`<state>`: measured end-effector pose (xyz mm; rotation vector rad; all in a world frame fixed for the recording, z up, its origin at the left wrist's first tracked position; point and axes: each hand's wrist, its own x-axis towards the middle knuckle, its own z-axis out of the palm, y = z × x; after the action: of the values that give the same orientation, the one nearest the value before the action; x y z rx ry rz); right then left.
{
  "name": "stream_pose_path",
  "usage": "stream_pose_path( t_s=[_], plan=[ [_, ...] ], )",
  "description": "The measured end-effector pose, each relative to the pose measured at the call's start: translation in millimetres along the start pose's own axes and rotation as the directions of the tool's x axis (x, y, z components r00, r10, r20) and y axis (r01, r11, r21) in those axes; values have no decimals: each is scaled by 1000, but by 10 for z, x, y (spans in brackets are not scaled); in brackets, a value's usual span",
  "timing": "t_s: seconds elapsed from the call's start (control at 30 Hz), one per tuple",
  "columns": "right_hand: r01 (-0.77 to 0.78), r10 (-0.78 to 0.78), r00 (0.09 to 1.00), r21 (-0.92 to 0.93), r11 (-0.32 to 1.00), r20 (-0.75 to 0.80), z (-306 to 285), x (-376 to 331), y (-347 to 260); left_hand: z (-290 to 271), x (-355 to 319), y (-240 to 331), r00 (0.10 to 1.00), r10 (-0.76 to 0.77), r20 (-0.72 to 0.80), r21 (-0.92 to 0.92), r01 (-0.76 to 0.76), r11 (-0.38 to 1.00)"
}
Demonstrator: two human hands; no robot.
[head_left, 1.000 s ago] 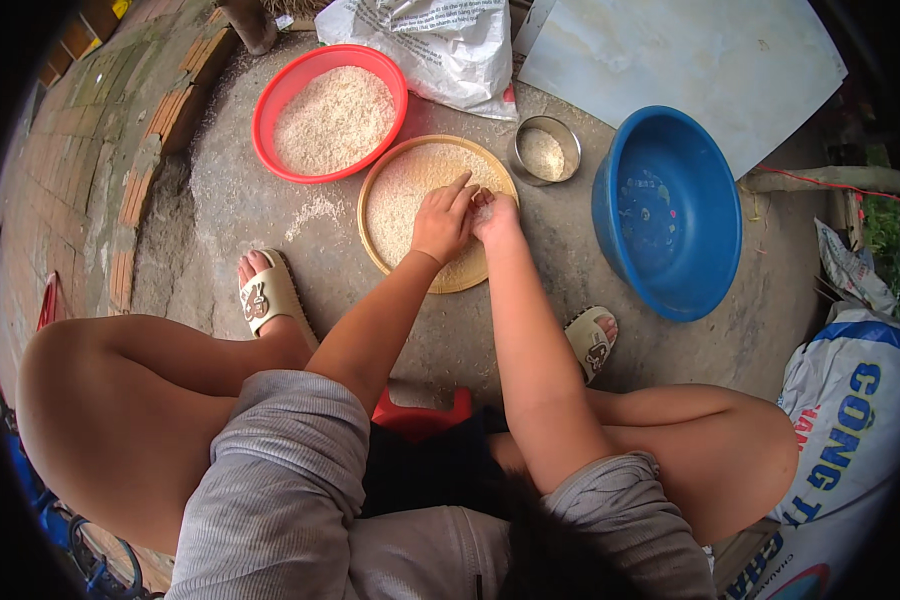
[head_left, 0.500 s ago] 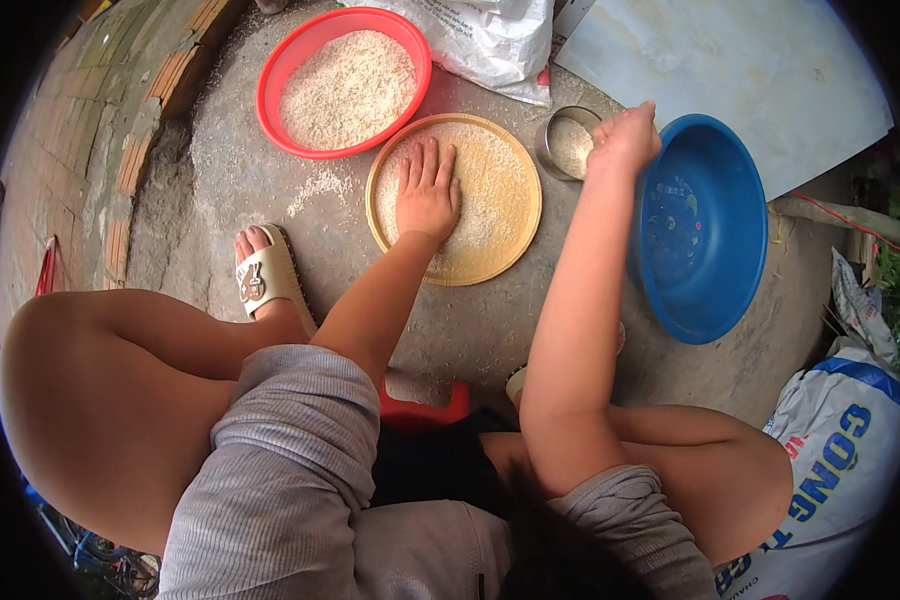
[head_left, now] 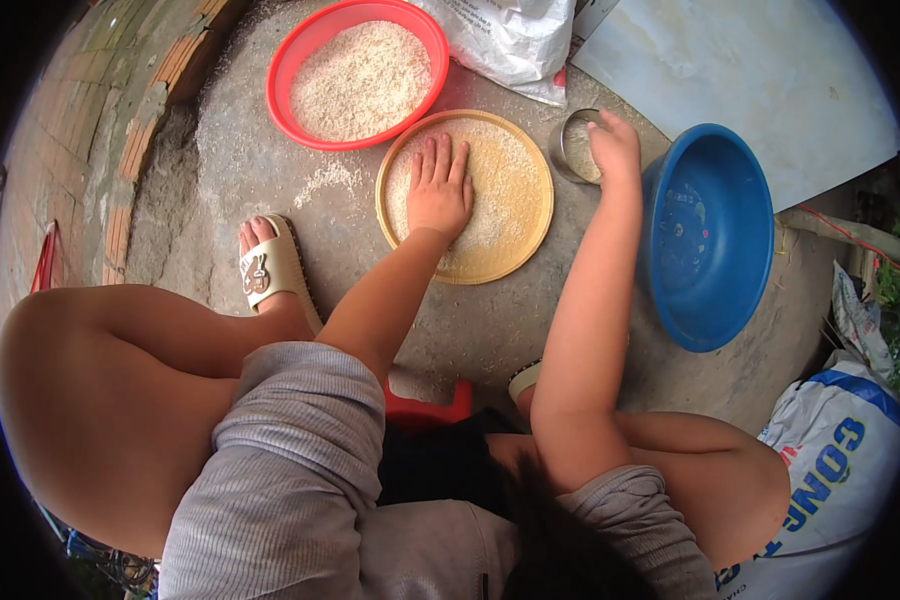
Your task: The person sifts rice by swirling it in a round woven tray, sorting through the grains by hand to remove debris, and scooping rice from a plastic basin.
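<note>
My left hand (head_left: pixel 440 190) lies flat with fingers spread on pale grains (head_left: pixel 500 200) that look like raw rice. They are scattered over a round yellow woven tray (head_left: pixel 542 215) on the ground. To its right, my right hand (head_left: pixel 618 148) is at the edge of a small round metal tin (head_left: pixel 560 150) with similar grains inside. The fingers of that hand are curled in over the tin; whatever they may hold is too small or hidden to make out.
Behind the tray stands a red basin (head_left: pixel 282 105) heaped with grains. A large blue basin (head_left: pixel 715 290) is at the right. A white sack (head_left: pixel 510 45), a grey-white board (head_left: pixel 740 80) and a printed sack (head_left: pixel 820 470) lie around. Spilled grains (head_left: pixel 330 180) dot the concrete.
My right hand has tilted down toward the tin from a raised, fist-like pose. My left hand stays flat on the grains. The whole view has shifted slightly.
</note>
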<state>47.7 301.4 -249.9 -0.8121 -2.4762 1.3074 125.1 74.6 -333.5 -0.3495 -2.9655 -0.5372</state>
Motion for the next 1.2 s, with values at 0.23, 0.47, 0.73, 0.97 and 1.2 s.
stream_pose_path(
  t_s=[0.23,0.47,0.73,0.97,1.2],
  plan=[
    [200,-215,962,-103,974,-168,582,-720,-344,0,-30,-53,1000,-4,-12,26,4,1000],
    [63,-53,998,-313,948,40,895,-1118,214,19,-22,-20,1000,-10,-5,9,10,1000],
    [142,-146,989,-370,918,18,1010,-1025,211,-11,-18,-28,1000,-18,2,-8,18,1000],
    [177,-156,984,-315,932,91,1200,-944,34,-13,-5,-51,999,-27,19,-2,27,1000],
    [293,-254,949,-224,930,186,1442,-893,-94,1,-9,-73,995,-23,100,32,20,999]
  ],
)
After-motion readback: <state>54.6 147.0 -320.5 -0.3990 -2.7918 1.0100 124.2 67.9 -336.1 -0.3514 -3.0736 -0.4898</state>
